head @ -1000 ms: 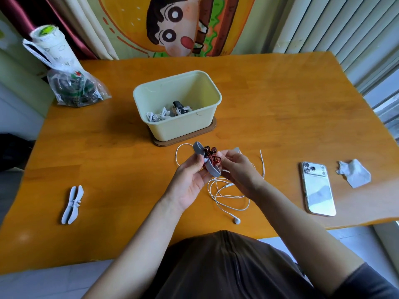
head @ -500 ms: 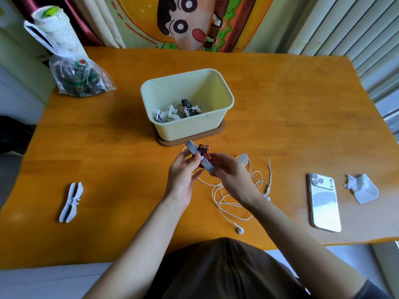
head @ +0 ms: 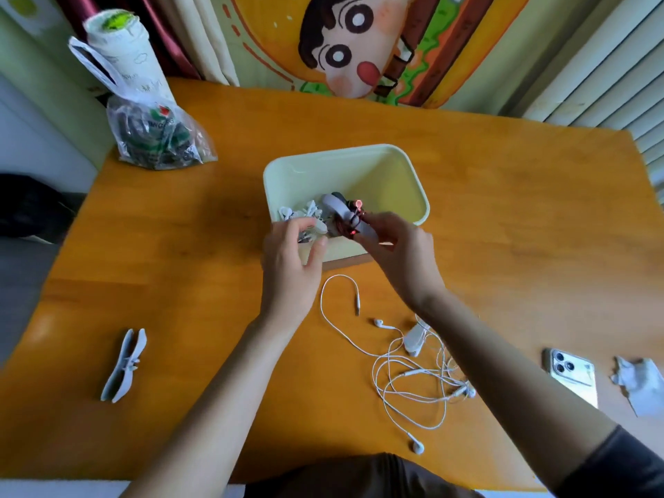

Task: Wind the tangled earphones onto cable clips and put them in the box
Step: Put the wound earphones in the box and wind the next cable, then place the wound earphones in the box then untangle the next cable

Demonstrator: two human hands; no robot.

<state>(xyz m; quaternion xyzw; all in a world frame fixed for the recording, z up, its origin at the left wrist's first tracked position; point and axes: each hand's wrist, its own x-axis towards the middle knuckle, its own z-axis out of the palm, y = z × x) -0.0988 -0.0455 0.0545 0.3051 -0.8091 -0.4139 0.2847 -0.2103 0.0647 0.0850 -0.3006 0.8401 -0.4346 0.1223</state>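
Pinching a grey clip (head: 332, 206) wound with red earphones (head: 354, 224) in the right hand (head: 399, 253), just above the near rim of the box (head: 377, 174), over wound white sets (head: 309, 211) inside. Holding nothing in the left hand (head: 291, 260), fingers loosely curled just beside the box's near wall. Nearer on the table (head: 503, 210): tangled white earphones (head: 406, 372) around a second clip (head: 415, 341), spare clips (head: 124, 364) far left, phone (head: 571, 375) and tissue (head: 636, 386) right.
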